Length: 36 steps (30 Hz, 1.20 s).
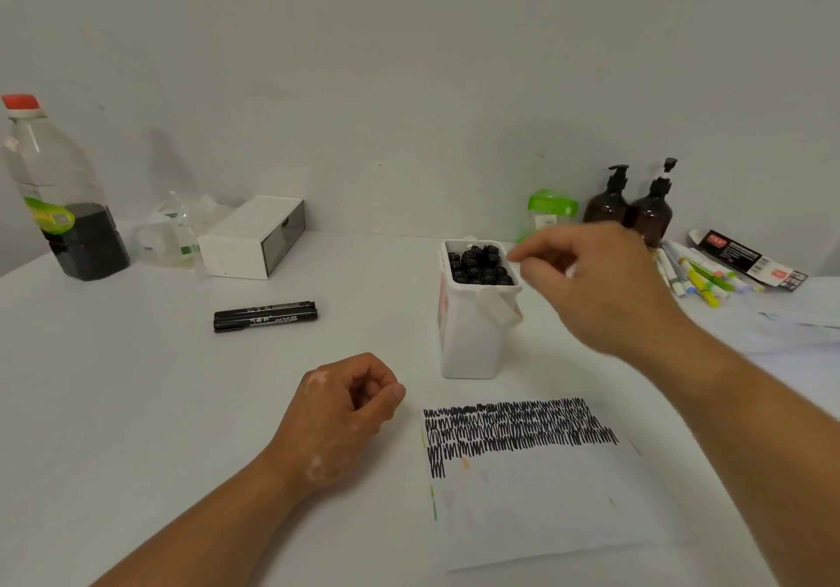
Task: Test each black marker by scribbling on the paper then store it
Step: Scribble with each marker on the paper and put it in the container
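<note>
A white container [468, 341] stands mid-table, packed with several black markers [479, 264] standing cap-up. Two more black markers [266, 316] lie side by side on the table to its left. In front of the container lies the paper [545, 504], its upper part covered with rows of black scribbles [513, 427]. My right hand [600, 286] hovers just right of the container's rim with its fingers loosely bent and nothing visible in them; it is slightly blurred. My left hand [338, 414] rests on the table left of the paper, curled into a fist that holds nothing.
At the back left stand a plastic bottle [63, 204] with dark liquid, crumpled clear wrap [182, 232] and a white drawer box [252, 239]. Back right hold a green-lidded jar [550, 209], two amber pump bottles [632, 209], coloured markers [700, 277] and a marker box [750, 259].
</note>
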Each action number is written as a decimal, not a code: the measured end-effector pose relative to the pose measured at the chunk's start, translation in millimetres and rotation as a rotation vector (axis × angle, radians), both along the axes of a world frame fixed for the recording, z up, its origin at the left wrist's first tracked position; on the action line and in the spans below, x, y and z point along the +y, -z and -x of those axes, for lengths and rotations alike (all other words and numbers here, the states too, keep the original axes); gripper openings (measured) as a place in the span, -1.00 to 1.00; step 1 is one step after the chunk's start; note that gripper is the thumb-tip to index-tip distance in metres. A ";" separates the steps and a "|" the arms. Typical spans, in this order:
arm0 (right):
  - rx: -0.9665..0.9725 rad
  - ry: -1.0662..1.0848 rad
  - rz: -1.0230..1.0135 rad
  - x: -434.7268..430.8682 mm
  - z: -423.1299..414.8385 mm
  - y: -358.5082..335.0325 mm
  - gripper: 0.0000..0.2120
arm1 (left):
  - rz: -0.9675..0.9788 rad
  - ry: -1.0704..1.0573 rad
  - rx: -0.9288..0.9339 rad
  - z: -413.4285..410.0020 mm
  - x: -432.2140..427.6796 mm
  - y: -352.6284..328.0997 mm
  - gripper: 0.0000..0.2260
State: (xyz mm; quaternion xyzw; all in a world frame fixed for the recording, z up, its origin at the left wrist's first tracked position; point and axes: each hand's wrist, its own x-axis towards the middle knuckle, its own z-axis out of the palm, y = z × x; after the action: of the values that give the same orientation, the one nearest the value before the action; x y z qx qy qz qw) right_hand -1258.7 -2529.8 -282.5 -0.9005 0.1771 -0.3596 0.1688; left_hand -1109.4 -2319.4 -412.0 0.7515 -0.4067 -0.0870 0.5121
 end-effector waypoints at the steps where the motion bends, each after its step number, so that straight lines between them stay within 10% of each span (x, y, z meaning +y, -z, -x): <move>1: -0.039 -0.019 -0.045 6.1 12.8 12.2 -0.81 | 0.000 -0.002 -0.002 0.4 -0.1 0.0 -0.85; 14: 0.137 -0.062 -0.324 39.3 32.4 125.0 -0.82 | -0.093 -0.181 -0.266 -15.8 3.2 0.1 -0.90; 27: 0.101 -0.115 -0.379 35.8 35.3 123.9 -0.84 | -0.788 -0.529 -0.667 -143.6 28.4 -10.1 -0.78; 36: 0.116 -0.105 -0.400 34.5 38.0 122.3 -0.85 | -0.916 -0.510 -0.703 -155.7 25.7 -8.0 -0.78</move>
State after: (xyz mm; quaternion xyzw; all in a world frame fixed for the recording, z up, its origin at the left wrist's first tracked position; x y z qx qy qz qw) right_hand -1296.7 -2495.3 -404.8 -0.8762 0.2072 -0.2556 0.3520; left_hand -953.7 -2293.7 -404.0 0.9515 -0.2804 0.1246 -0.0216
